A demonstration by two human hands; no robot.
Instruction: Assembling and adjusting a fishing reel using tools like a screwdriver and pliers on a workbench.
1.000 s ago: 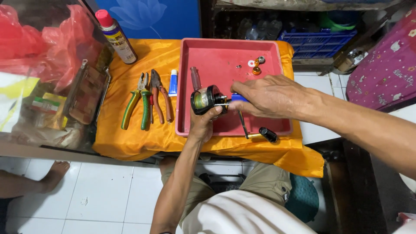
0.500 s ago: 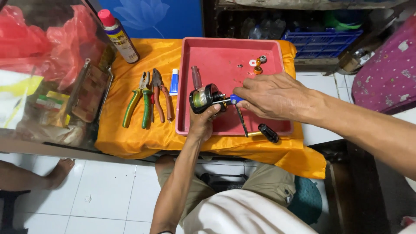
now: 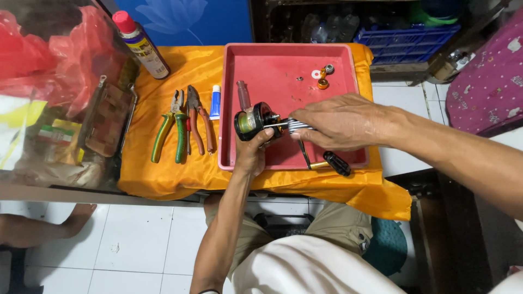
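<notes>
My left hand (image 3: pixel 251 153) holds a black round fishing reel (image 3: pixel 253 121) over the near left part of a red tray (image 3: pixel 283 65). My right hand (image 3: pixel 340 121) grips a thin tool (image 3: pixel 294 126) whose metal tip is set into the side of the reel. The tool's handle is mostly hidden in my fingers. Small round parts (image 3: pixel 321 76) lie at the tray's far right, and a dark reddish rod-shaped part (image 3: pixel 243 96) lies beside the reel. A black-knobbed handle piece (image 3: pixel 333 162) rests on the tray's near edge.
The tray sits on an orange cloth (image 3: pixel 185 71) over a small table. Left of the tray lie green-handled pliers (image 3: pixel 168 128), red-handled pliers (image 3: pixel 197 121) and a small tube (image 3: pixel 215 101). A spray can (image 3: pixel 140 44) stands at the back left. Red plastic bags (image 3: pixel 49 60) fill the left side.
My hands and the reel have stayed almost in place; the right hand has shifted slightly on the tool at the reel's side.
</notes>
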